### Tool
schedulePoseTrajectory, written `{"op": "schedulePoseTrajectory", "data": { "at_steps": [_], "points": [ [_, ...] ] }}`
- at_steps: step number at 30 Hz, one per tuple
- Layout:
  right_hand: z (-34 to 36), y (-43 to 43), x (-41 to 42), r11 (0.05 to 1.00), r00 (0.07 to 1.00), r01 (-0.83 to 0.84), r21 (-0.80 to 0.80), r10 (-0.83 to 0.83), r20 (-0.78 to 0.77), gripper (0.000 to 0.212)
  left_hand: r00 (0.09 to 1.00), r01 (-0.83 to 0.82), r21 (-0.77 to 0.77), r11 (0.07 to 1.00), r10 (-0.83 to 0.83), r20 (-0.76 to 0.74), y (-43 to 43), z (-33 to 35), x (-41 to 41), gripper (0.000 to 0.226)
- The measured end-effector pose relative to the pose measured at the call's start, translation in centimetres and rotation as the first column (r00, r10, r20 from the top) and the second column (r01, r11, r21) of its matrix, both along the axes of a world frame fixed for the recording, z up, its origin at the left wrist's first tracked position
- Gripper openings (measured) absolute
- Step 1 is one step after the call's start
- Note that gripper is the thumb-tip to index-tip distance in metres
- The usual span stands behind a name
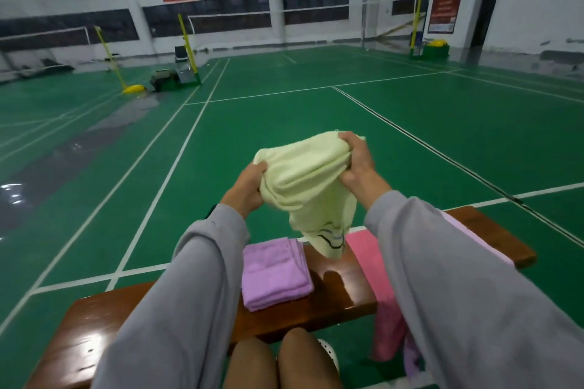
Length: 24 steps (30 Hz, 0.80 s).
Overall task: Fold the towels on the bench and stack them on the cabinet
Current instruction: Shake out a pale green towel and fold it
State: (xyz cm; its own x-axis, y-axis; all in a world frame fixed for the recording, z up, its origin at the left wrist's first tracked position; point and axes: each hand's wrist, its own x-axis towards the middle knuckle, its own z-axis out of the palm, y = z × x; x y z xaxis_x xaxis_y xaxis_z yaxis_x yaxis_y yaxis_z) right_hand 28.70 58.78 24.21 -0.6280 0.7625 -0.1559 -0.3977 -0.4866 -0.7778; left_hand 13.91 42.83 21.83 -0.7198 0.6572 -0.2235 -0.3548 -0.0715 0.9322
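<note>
Two of your hands are on one pale yellow terry towel [308, 180], held up in the air above the long glossy brown wooden bench [344, 286]. Your left hand [251, 183] has its fingers closed around a bunched fold at the towel's left edge. Your right hand [358, 161] grips the upper right corner, fingers curled over the cloth and the thumb pressed in below. Between your hands the towel is gathered in soft creases, and its loose end hangs down to a point with a dark wavy stripe, just clear of the bench top.

On the bench below, slightly to the left, lies a folded lilac towel [273, 273], a neat rectangular stack of layers resting flat. To the right of it an unfolded pink towel [368, 259] lies across the bench and drapes over the near edge toward the floor, partly hidden by your grey right sleeve [458, 287]. A strip of another lilac cloth shows past that sleeve on the bench's right part. Your grey left sleeve [189, 287] crosses the bench's left half. Beyond the bench stretches a green sports court floor with white lines [284, 123].
</note>
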Motion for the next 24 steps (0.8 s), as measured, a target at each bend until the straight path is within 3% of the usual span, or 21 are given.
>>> {"op": "schedulePoseTrajectory", "data": {
  "at_steps": [2,5,9,12,15,17,21,22,24],
  "points": [
    [-2.0,-0.6,0.3,0.991,0.991,-0.128,-0.043,0.130,0.040,0.008,0.999,0.030,0.027,0.999,-0.031,0.036,0.0,0.3,0.1,0.036],
    [-4.8,-1.9,0.6,0.962,0.947,-0.244,-0.123,0.264,0.181,0.016,0.998,-0.015,0.030,0.999,0.013,0.054,0.0,1.1,0.6,0.045],
    [-0.9,-1.2,-0.5,0.985,0.984,-0.165,-0.044,0.168,0.067,0.013,0.996,-0.085,0.278,0.957,0.081,0.025,-0.1,1.8,-0.2,0.027],
    [0.3,-0.4,-0.9,0.975,0.976,-0.218,0.046,0.218,0.007,0.019,0.988,-0.122,0.403,0.907,0.073,0.134,-1.2,1.3,-0.6,0.027],
    [-1.8,-1.1,-0.1,0.879,0.850,-0.457,0.136,0.387,0.358,0.015,0.982,-0.075,0.271,0.960,0.024,0.187,-1.8,-0.5,-0.7,0.052],
    [-1.8,-1.1,0.4,0.858,0.804,-0.493,0.145,0.385,0.453,0.009,0.984,-0.110,0.130,0.985,0.089,0.151,-2.1,-0.8,-1.2,0.049],
    [-0.6,0.5,0.3,0.951,0.944,-0.305,0.051,0.294,0.150,0.031,0.983,-0.159,0.176,0.972,0.139,0.121,-2.9,0.3,-2.7,0.040],
    [-0.8,0.5,0.3,0.949,0.943,-0.315,0.031,0.309,0.124,0.030,0.983,-0.159,0.187,0.970,0.138,0.121,-3.1,0.3,-3.0,0.041],
    [-1.7,0.0,0.0,0.932,0.911,-0.363,0.021,0.350,0.218,0.012,0.992,-0.100,0.179,0.979,0.084,0.096,-3.6,0.4,-2.4,0.039]
  ]
}}
